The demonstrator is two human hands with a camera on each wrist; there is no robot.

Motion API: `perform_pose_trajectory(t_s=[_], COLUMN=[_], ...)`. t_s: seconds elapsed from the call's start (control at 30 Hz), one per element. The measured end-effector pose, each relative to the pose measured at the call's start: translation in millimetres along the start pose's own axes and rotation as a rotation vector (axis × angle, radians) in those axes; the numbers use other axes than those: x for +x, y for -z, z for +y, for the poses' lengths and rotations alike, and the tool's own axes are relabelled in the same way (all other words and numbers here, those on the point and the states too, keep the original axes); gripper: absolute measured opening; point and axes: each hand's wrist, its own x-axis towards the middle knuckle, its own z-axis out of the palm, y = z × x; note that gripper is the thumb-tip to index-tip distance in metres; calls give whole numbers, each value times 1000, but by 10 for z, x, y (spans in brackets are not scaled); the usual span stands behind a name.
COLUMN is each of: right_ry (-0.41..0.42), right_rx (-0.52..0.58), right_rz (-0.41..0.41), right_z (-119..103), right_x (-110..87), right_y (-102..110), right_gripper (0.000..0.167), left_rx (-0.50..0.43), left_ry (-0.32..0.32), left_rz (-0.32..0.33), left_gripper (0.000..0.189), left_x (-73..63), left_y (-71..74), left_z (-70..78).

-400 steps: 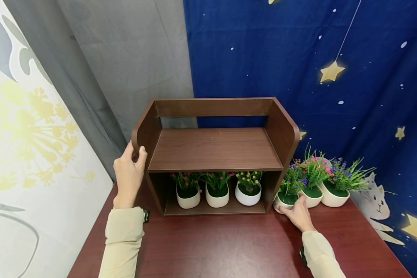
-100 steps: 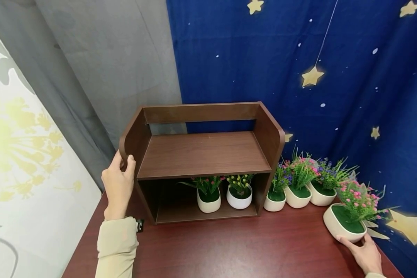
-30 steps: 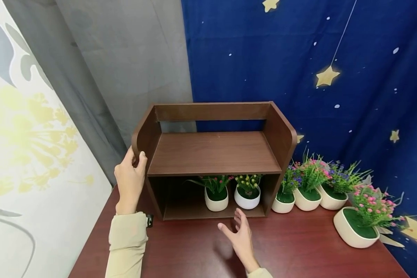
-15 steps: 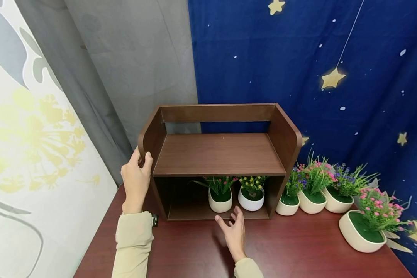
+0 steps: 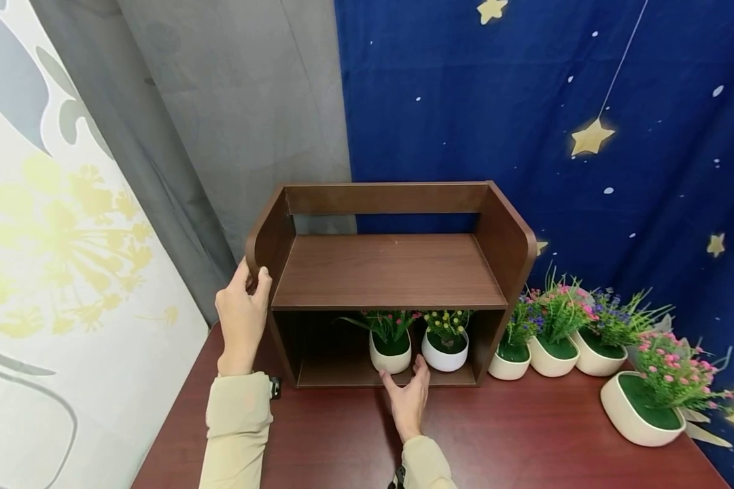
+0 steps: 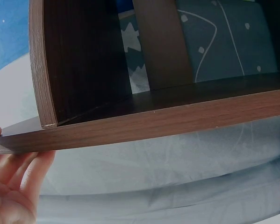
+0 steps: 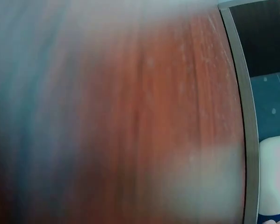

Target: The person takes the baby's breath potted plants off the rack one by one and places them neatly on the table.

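Observation:
My left hand (image 5: 241,326) grips the front edge of the left side panel of a two-tier brown wooden shelf (image 5: 385,272); in the left wrist view its fingers wrap the panel edge (image 6: 154,123). My right hand (image 5: 408,401) is at the front of the lower compartment, thumb and fingers spread. Its fingertips are right at the lower part of a cream pot (image 5: 390,360) with pink-red flowers. Beside that pot, to the right, stands a white pot (image 5: 445,358) with yellow flowers. A pale pot (image 7: 273,177) shows at the right edge of the right wrist view.
Right of the shelf, three cream flower pots stand in a row, the middle one (image 5: 553,363) with pink flowers. A wider oval pot (image 5: 642,421) with pink flowers stands nearer the table's right edge. A blue star curtain (image 5: 440,88) hangs behind the reddish-brown table (image 5: 318,441).
The lower compartment earlier held three pots and now two; a pink-flowered oval pot appeared at the right. My right hand left it, moving left to the shelf front. The left hand kept its grip.

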Motion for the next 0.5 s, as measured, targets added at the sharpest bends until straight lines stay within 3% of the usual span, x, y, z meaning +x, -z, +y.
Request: perform_pose_trajectory(t_s=[0.5], right_ry=[16], right_rx=[-32], right_rz=[22], right_z=[41], right_x=[79], right_y=[-185], right_gripper=[90], left_rx=[5], left_ry=[-7], left_rz=[-11], left_gripper=[21], left_x=[5], left_y=[1], left_z=[-4])
